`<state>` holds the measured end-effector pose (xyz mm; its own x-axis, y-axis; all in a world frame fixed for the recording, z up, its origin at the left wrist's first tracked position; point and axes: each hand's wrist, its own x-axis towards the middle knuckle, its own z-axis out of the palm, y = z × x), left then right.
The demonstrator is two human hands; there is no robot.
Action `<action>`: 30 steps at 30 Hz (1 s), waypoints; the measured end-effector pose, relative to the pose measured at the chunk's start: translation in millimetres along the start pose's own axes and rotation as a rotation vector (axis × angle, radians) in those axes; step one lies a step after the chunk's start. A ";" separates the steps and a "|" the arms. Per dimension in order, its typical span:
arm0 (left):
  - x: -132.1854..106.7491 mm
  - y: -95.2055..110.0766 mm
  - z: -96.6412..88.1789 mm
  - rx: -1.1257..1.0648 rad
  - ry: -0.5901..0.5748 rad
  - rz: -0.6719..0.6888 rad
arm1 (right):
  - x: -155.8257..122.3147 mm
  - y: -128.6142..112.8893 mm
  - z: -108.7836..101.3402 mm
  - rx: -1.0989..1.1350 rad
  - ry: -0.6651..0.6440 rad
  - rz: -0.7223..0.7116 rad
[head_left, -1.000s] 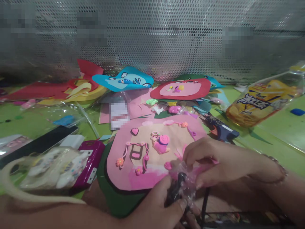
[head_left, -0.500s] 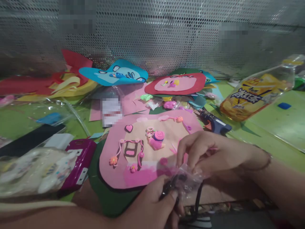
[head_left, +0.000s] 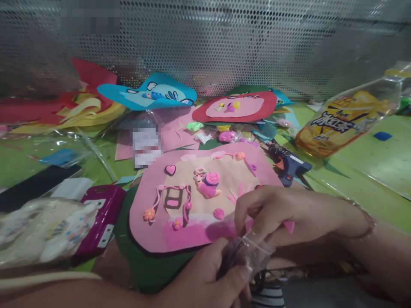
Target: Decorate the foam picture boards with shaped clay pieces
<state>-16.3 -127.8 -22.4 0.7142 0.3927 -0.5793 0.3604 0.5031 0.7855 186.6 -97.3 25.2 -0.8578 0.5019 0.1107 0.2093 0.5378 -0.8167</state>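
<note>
Your hands are working close together at the near edge of the picture, both on one small clear bag (head_left: 252,254). Your left hand (head_left: 221,273) is clamping its lower part, thumb on top, while your right hand (head_left: 276,214) is pinching near its upper edge, with a pink piece (head_left: 290,226) poking out by the curled fingers. You seem to be handling the bag's mouth; whether it is opening or closing, you cannot tell from here. Working it further is calling, in my judgement, for a firm left hold and a light fingertip pull, as such thin film could be slipping or tearing.

The bag is crinkling and catching glints, with something dark showing around it by your left fingers, its shape hidden. Just beyond, a rounded pink card board (head_left: 139,220) is lying on darker green card (head_left: 123,233), carrying a plump, smooth snail (head_left: 210,184) with a coiled shell, and a ridged pink shell shape (head_left: 218,213). Farther right, a hard dark-blue glue gun (head_left: 290,167) is resting on the green tabletop (head_left: 369,175).
</note>
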 end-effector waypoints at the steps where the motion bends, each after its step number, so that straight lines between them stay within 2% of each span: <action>1: 0.6 0.6 0.1 -0.004 0.002 -0.007 | -0.1 0.8 0.5 0.035 0.039 -0.024; 4: 1.4 2.6 -0.2 0.007 0.012 -0.013 | -0.7 1.7 1.6 0.027 0.052 -0.034; 8: -1.0 5.3 -1.6 0.023 0.019 -0.012 | -2.5 0.6 3.1 -0.279 -0.101 0.089; 10: -2.2 6.7 -1.7 0.011 0.015 -0.019 | -3.0 0.5 4.2 -0.374 -0.131 0.108; 17: -0.7 8.4 1.0 0.009 0.026 -0.063 | -2.1 0.2 11.5 -0.574 -0.077 0.062; 21: -0.5 3.8 -0.9 -0.019 0.021 -0.025 | -2.9 -1.6 11.0 -0.544 -0.074 0.038; 26: -3.0 -0.7 -3.3 0.000 0.025 0.001 | -4.3 -1.4 6.1 -0.318 0.054 -0.057; 30: -2.8 1.3 -2.1 -0.016 0.024 -0.001 | -5.2 -0.4 9.3 -0.457 0.033 0.027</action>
<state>-19.0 -126.6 -20.2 0.6991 0.4108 -0.5852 0.3511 0.5157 0.7815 186.7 -106.5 19.7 -0.8353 0.5373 0.1168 0.4233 0.7640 -0.4870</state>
